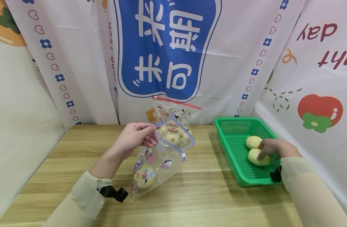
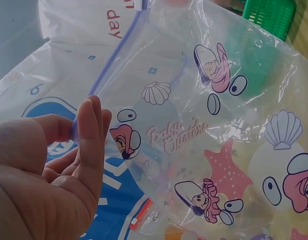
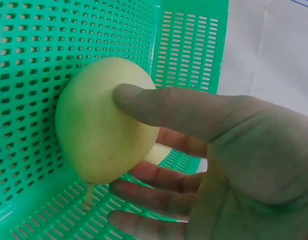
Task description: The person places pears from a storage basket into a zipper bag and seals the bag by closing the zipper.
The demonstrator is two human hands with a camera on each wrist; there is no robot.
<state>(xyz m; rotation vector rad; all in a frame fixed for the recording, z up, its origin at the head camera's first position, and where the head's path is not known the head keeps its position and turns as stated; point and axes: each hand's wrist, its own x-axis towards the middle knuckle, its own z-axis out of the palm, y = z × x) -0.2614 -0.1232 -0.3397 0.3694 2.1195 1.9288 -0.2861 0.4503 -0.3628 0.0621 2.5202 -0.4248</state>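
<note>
My left hand (image 1: 135, 138) pinches the purple zip edge of a clear zip bag (image 1: 170, 175) with pink and purple cartoon prints. The bag's mouth gapes, its white slider (image 1: 183, 155) on the right, and a pale yellow pear (image 1: 143, 178) lies low inside. My right hand (image 1: 279, 148) reaches into the green basket (image 1: 228, 154) and grips a pale yellow pear (image 3: 101, 120), thumb on one side and fingers round the other. The pear's short stem (image 3: 88, 196) shows in the right wrist view. Another pear (image 1: 253, 142) lies beside it in the basket.
Behind the held bag stands a second clear bag with a red zip (image 1: 177, 103), with yellow pears in it. The wooden table (image 1: 202, 195) ends at a printed white cloth (image 1: 230, 69) at the back, and more printed cloth (image 1: 292, 78) hangs on the right, close to the basket.
</note>
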